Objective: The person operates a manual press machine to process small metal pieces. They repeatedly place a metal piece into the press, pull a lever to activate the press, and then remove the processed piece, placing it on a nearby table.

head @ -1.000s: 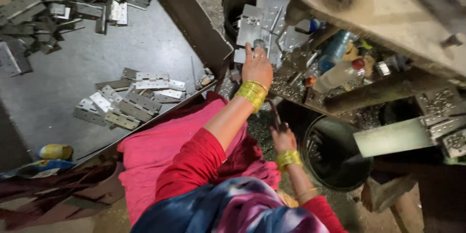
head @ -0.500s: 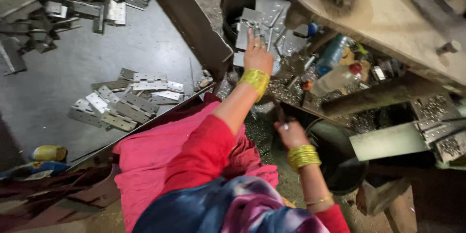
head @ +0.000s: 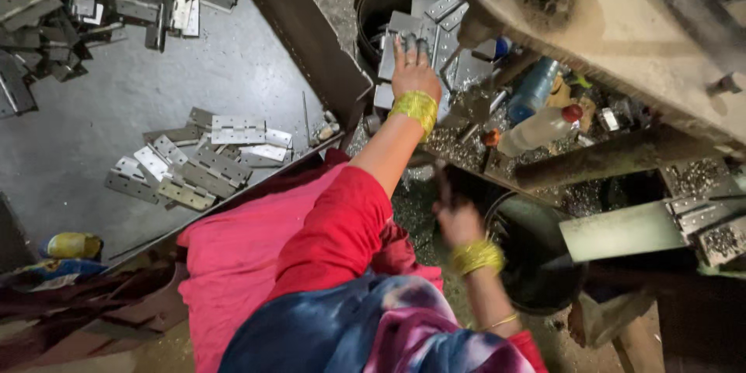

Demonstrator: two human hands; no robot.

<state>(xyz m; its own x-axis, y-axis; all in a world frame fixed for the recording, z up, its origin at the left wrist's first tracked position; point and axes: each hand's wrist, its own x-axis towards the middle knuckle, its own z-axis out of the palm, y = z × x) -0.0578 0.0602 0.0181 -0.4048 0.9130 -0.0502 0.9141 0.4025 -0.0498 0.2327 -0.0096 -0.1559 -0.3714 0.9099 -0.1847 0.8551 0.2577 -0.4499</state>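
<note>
My left hand (head: 414, 71) reaches forward with its fingers spread and lies flat on a pile of grey metal hinge plates (head: 435, 35), which stand in a black bucket (head: 381, 8). It wears gold bangles at the wrist and closes on nothing. My right hand (head: 458, 221), blurred by motion and also wearing gold bangles, is curled into a fist beside the rim of a second black bucket (head: 536, 264). A thin dark rod (head: 442, 180) sticks up out of that fist.
A dark metal tray (head: 233, 78) at the left holds loose hinge plates (head: 198, 163), with more heaped in its far corner. A heavy machine body (head: 622, 23) overhangs the top right. Below it stand plastic bottles (head: 536, 128) among metal shavings. Pink cloth covers my lap.
My left hand has slid a little further onto the hinge plates. My right hand has dropped lower and toward me, next to the second bucket's rim.
</note>
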